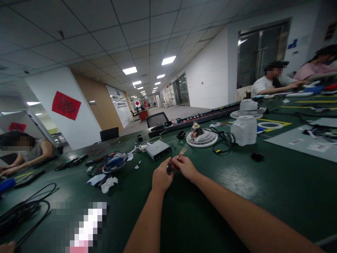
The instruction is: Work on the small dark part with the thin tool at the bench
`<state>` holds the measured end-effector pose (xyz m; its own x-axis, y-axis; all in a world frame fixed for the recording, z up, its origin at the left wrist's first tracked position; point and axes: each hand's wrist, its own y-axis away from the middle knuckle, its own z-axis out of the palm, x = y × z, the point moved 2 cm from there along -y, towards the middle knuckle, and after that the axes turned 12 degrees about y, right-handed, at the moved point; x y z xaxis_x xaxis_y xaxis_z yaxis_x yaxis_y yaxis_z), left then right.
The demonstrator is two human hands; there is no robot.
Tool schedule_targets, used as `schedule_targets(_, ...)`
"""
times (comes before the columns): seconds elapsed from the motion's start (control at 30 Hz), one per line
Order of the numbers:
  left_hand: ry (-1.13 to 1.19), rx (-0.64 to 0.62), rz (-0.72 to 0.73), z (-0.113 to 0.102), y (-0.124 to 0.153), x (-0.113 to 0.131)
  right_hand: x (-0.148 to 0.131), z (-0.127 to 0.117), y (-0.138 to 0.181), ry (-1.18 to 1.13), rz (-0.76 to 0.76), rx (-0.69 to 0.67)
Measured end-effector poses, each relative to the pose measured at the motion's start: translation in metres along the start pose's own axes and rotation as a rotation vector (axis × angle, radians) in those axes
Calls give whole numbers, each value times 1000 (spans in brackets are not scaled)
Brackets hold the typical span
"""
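My left hand (161,176) is closed around a small dark, rounded part (169,169) just above the green table. Pressed close beside it, my right hand (187,168) pinches a thin reddish piece with a pale, flared end (182,151) that points up and away. The two hands meet at the dark part, and their fingers hide much of it. Beyond them sits a silver-grey box-shaped drive (158,150). Farther right, a white fan grille (202,138) lies flat with a bare motor (196,129) standing on it.
A white fan housing (244,130) and black cable (226,142) stand to the right. Left are a blue tool in a bowl (115,162), crumpled white paper (108,184) and coiled black cable (21,211). Co-workers sit at left and far right. A grey board (302,138) lies right.
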<state>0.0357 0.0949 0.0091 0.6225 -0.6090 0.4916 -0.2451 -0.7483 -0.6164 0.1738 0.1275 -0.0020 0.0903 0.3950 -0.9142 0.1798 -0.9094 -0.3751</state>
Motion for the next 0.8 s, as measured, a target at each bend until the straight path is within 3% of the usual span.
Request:
schedule_targets(0.13, 13, -21, 8, 1, -1, 3, -1, -2, -1, 101, -40, 62)
schedule_targets(0.33, 23, -15, 43, 1, -1, 3, 0, -4, 0, 167, -72, 11)
schedule_targets(0.53, 0, 16, -20, 2, 0, -2, -4, -7, 1, 352, -118, 58)
schedule_targets(0.8, -11, 19, -136, -1, 0, -7, 0, -1, 3, 260, -146, -41)
